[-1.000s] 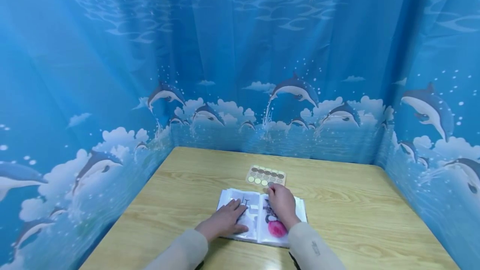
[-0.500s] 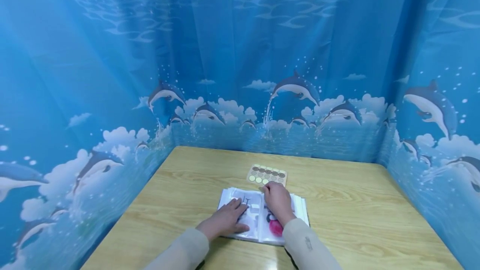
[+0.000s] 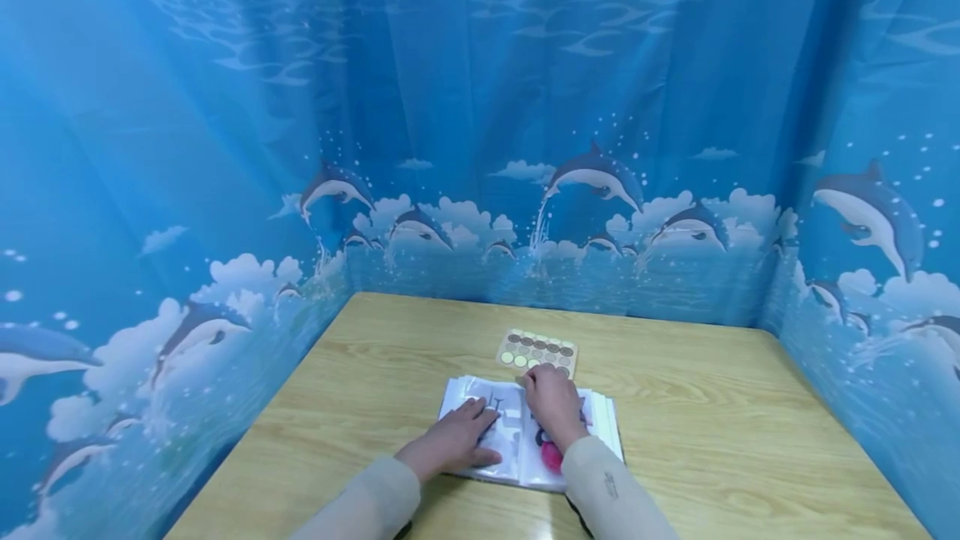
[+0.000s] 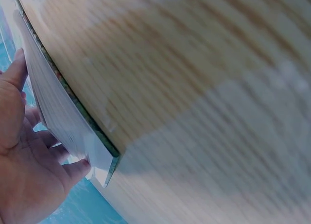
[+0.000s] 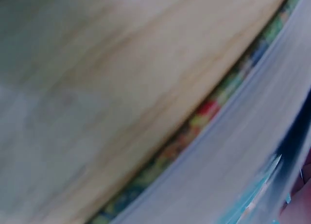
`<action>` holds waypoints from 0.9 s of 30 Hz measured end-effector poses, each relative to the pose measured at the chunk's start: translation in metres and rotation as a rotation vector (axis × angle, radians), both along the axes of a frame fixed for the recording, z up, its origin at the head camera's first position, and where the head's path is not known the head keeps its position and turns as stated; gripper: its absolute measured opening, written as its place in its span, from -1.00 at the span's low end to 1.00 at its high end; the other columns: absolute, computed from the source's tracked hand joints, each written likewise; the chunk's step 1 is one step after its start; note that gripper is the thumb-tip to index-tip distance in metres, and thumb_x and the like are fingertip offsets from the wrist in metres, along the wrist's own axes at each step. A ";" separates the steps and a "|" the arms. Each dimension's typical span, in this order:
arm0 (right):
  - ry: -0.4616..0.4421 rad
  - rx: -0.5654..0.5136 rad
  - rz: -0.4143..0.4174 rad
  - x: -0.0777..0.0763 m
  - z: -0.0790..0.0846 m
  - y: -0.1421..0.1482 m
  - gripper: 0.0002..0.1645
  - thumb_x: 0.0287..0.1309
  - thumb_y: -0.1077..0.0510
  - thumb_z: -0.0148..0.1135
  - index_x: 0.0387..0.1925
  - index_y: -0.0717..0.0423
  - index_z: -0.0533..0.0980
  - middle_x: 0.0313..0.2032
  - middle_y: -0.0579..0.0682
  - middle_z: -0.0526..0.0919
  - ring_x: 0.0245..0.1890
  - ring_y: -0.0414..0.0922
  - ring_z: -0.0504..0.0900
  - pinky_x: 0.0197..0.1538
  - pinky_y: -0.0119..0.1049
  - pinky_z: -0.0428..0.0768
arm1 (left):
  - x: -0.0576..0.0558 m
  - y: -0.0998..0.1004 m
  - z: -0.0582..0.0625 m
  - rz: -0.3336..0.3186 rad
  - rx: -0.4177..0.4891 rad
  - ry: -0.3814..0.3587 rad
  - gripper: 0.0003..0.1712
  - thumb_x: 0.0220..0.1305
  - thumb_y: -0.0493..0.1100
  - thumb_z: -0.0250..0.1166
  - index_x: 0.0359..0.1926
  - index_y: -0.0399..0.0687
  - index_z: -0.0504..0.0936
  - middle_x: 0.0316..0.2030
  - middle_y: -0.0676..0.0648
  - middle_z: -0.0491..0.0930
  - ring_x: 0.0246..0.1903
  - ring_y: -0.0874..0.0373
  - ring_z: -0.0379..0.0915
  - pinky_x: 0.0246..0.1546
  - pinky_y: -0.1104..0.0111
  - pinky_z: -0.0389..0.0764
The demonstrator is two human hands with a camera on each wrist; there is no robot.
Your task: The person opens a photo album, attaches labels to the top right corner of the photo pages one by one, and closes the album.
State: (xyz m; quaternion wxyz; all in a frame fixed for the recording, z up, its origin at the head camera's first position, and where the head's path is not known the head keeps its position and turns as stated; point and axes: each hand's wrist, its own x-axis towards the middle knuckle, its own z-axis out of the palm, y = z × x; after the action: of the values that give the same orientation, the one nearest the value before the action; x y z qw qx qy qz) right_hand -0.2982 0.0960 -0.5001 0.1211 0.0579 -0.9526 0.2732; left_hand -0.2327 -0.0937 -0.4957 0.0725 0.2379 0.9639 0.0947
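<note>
Book: an open, white-paged book with a multicoloured patterned cover [image 3: 517, 477] lies flat on the counter, at six o'clock in the head view.
Counter: light, wood-grained rectangular surface [image 3: 697, 423], bearing the book and the board.
Left hand: positioned at nine o'clock of the book's centre [image 3: 459, 438]; fingers spread, resting on the left page. In the left wrist view, the hand lies along the page edges.
Right hand: positioned at two o'clock of the book's centre [image 3: 553, 401], over the right page; fingers curled, tips near the page's top edge. Cannot tell whether they grip anything; the hand's back conceals the contact.
Page print: a pinkish-red round printed shape [image 3: 552, 457] shows at four o'clock of the book's centre.
Board: a beige rectangular board with rows of brown, beige and pale-yellow circles [image 3: 537, 348], at twelve o'clock from the book, beyond the right hand.
Sleeves: pale beige fabric sleeves [image 3: 611, 490] cover both forearms.
Backdrop: blue dolphin-printed curtain [image 3: 465, 107] behind the counter's twelve o'clock edge.
</note>
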 end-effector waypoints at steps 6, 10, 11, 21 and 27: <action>0.052 0.038 0.025 -0.002 -0.005 -0.001 -0.83 0.27 0.06 0.30 -0.38 0.04 0.67 -0.46 -0.07 0.58 -0.39 -0.06 0.56 -0.23 -0.04 0.58 | 0.003 0.000 0.001 -0.027 0.008 0.031 -0.12 0.25 0.28 0.27 0.42 -0.12 0.33 0.43 -0.30 0.21 0.41 -0.20 0.10 0.36 -0.04 0.25; 0.073 0.048 0.030 -0.002 -0.009 -0.002 -0.84 0.26 0.09 0.29 -0.39 0.05 0.68 -0.47 -0.07 0.56 -0.41 -0.08 0.55 -0.25 -0.06 0.58 | 0.002 0.000 0.000 -0.034 0.005 0.040 -0.12 0.26 0.29 0.26 0.42 -0.12 0.33 0.42 -0.30 0.21 0.41 -0.20 0.11 0.36 -0.03 0.25; 0.078 0.053 0.032 -0.002 -0.009 -0.002 -0.85 0.25 0.10 0.29 -0.39 0.06 0.68 -0.47 -0.07 0.56 -0.41 -0.08 0.55 -0.24 -0.06 0.58 | 0.002 0.000 0.000 -0.035 0.005 0.040 -0.12 0.26 0.29 0.26 0.42 -0.12 0.33 0.42 -0.30 0.21 0.41 -0.20 0.11 0.36 -0.03 0.25; 0.065 0.073 0.051 -0.002 -0.012 -0.007 -0.86 0.23 0.10 0.31 -0.39 0.06 0.67 -0.46 -0.05 0.57 -0.38 -0.06 0.57 -0.16 -0.02 0.59 | 0.002 -0.002 -0.001 -0.037 0.005 0.044 -0.12 0.26 0.30 0.26 0.42 -0.11 0.33 0.42 -0.29 0.22 0.41 -0.19 0.11 0.37 -0.03 0.25; 0.060 0.104 0.081 -0.001 -0.012 -0.009 -0.88 0.22 0.11 0.31 -0.37 0.05 0.68 -0.44 -0.05 0.66 -0.34 -0.03 0.62 -0.11 0.00 0.60 | 0.002 -0.002 -0.002 -0.042 0.006 0.053 -0.13 0.26 0.29 0.27 0.42 -0.10 0.34 0.42 -0.29 0.22 0.41 -0.19 0.12 0.36 -0.03 0.26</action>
State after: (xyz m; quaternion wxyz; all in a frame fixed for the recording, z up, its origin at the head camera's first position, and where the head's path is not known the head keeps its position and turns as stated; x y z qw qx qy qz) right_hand -0.2992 0.0868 -0.5125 0.1355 0.1107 -0.9582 0.2261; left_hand -0.2310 -0.0957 -0.4975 0.0479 0.2606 0.9601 0.0897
